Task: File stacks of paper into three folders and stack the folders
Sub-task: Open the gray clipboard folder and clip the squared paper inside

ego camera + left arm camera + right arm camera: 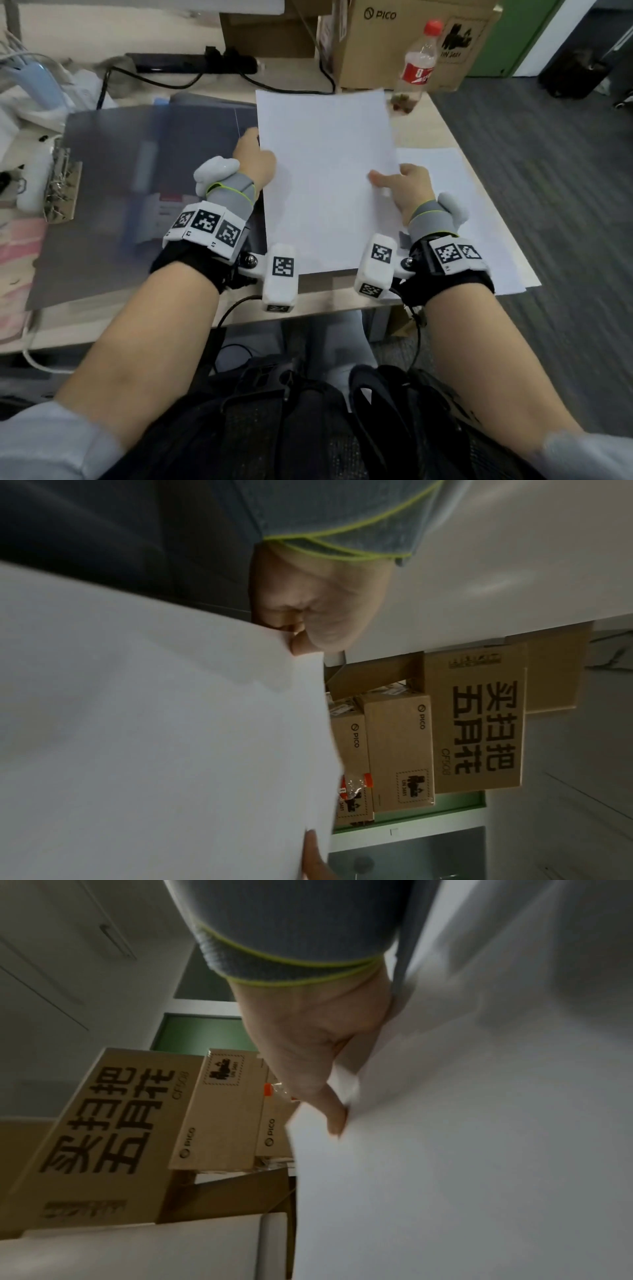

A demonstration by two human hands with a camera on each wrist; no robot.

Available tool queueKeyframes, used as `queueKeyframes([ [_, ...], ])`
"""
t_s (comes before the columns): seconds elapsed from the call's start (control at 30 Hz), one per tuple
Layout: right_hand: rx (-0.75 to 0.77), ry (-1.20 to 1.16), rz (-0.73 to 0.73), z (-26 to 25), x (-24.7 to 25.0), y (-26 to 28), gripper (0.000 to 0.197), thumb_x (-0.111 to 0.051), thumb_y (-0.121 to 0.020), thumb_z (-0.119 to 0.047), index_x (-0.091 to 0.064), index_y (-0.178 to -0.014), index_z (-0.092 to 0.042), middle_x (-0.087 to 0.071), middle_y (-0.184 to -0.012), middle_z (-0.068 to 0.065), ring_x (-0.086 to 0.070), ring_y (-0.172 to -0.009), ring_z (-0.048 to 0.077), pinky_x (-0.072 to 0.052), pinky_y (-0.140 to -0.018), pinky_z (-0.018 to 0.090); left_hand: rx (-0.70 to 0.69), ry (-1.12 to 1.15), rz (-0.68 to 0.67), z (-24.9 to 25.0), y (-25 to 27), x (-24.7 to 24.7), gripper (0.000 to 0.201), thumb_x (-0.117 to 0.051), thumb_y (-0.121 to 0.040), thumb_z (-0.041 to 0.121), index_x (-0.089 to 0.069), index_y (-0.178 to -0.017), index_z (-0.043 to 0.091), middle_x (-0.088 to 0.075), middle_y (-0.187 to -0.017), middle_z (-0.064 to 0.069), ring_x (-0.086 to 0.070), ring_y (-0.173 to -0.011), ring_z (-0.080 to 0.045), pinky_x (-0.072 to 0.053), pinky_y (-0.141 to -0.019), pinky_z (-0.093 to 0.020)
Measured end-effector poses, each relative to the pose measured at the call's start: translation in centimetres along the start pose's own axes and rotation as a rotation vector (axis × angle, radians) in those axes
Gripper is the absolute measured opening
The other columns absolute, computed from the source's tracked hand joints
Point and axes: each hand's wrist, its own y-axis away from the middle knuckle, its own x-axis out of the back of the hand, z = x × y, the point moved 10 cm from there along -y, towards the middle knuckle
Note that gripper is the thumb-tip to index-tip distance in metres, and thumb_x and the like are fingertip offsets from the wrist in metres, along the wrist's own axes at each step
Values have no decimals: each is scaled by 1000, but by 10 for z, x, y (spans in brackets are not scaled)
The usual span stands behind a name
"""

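Both hands' grip holds paper stack (325, 178) beside bottle (419, 65).

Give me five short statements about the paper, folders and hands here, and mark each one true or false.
1. Both hands hold the paper stack. True: the left hand grips its left edge, the right hand its right edge.
2. The held stack lies inside a folder. False: it is held above the desk.
3. More paper lies on the desk under the right hand. True.
4. The grey folder lies to the right of the held stack. False: it lies to the left.
5. The bottle has a blue cap. False: the cap is red.
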Motion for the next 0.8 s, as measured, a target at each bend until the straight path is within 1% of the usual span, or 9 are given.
queueKeyframes([
  [0.03, -11, 7, 29, 5, -1, 0, 38, -75, -76, -18, -61, -109, -6, -66, -97, 9, -63, -89, 25, -53, -90, 41, 32, -21, -16, -8, 0, -1, 42, -39, -83, 4, -55, -120, 11, -59, -122, -14, -60, -108, -35, -52, -91, -43],
  [0.1, -25, 29, 68, 13, -2, -2, 38, -66, -83, -13, -57, -120, -11, -61, -96, 8, -57, -85, 23, -51, -83, 33, 76, -60, -43, -20, -2, -4, 38, -38, -83, 4, -55, -117, 6, -59, -120, -18, -60, -106, -38, -51, -89, -45],
  [0.17, -22, 46, 78, 16, -4, -4, 39, -61, -86, -11, -57, -124, -16, -60, -107, 7, -55, -87, 22, -47, -81, 29, 89, -82, -45, -25, -4, -4, 36, -38, -83, 3, -55, -115, 3, -59, -119, -18, -60, -104, -38, -51, -86, -44],
  [0.27, -17, 30, 82, 13, -6, -6, 41, -60, -85, -9, -58, -126, -19, -59, -127, 9, -59, -104, 24, -48, -96, 34, 88, -80, -33, -26, -9, -3, 37, -36, -83, 1, -56, -114, 1, -60, -118, -18, -60, -103, -38, -51, -87, -44],
  [0.43, -33, 35, 69, 1, -7, -18, 42, -59, -87, -8, -57, -129, -17, -62, -125, 8, -58, -99, 21, -47, -94, 28, 81, -21, -12, -22, -19, 1, 36, -36, -82, 0, -59, -109, 1, -61, -105, -12, -56, -88, -30, -50, -82, -39],
  [0.57, -49, 61, 38, -7, -15, -28, 41, -59, -88, -8, -58, -128, -17, -65, -118, 9, -60, -93, 22, -50, -92, 30, 103, -17, -18, -20, -28, 2, 26, -36, -80, 1, -57, -96, 4, -55, -94, -9, -48, -79, -25, -42, -71, -33],
  [0.67, -53, 80, 28, -11, -20, -34, 39, -61, -88, -9, -60, -126, -17, -66, -116, 10, -61, -94, 23, -50, -96, 33, 147, -56, -41, -33, -41, 2, 23, -39, -73, 5, -55, -90, 5, -50, -89, -10, -42, -76, -24, -37, -68, -34],
  [0.73, -57, 110, 29, -13, -22, -39, 39, -61, -87, -10, -60, -126, -19, -66, -116, 9, -61, -94, 23, -50, -97, 32, 171, -75, -57, -47, -57, 0, 23, -40, -63, 10, -52, -82, 9, -48, -84, -9, -42, -74, -23, -42, -67, -37],
  [0.8, -64, 155, 30, -13, -23, -42, 41, -62, -87, -14, -58, -127, -21, -65, -117, 9, -59, -93, 22, -49, -97, 31, 173, -90, -61, -49, -62, 1, 25, -40, -58, 11, -54, -79, 11, -51, -81, -10, -49, -74, -25, -52, -74, -44],
])
